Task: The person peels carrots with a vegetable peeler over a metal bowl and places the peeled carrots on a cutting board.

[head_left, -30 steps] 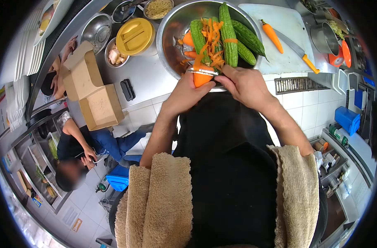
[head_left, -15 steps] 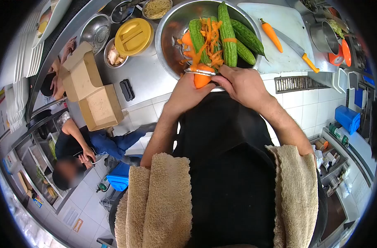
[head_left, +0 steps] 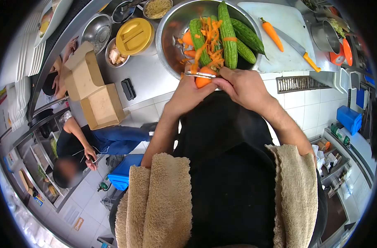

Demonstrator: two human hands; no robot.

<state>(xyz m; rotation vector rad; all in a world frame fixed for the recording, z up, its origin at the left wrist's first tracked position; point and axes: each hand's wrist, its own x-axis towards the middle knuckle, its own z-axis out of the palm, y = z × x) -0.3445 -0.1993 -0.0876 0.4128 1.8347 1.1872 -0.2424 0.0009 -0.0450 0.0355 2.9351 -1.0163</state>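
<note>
A: Where is the carrot [head_left: 203,82]?

B: It is at the near edge of the big bowl [head_left: 162,53], between the two hands. The left hand [head_left: 189,93] is curled around it, with the thumb along its side.

A: And the right hand [head_left: 244,84]?

B: Its fingers are bent in tight around one end of the peeler [head_left: 200,75]. That end is hidden, so nobody can tell just how they sit. The metal part lies across the carrot.

A: What could go wrong?

B: The peeler might skip and nick the left hand, because the fingers are so close to it. The carrot may be wet and slick, so it could twist or pop out. Long bits of peel [head_left: 211,35] right by the peeler might get stuck in it.

A: What else is in the way?

B: The green gourds [head_left: 227,41] fill much of the bowl, and one ends just beside the right hand. So there is not much room there.

A: And farther out?

B: To the right, the white board [head_left: 294,20] has another carrot [head_left: 272,36] and a knife [head_left: 293,46]. The knife's handle is near the board's edge, so a bump could knock it off. To the left, a yellow lid [head_left: 134,36], a black thing [head_left: 128,89] and an open box [head_left: 99,107] sit on the tabletop [head_left: 145,80].
</note>
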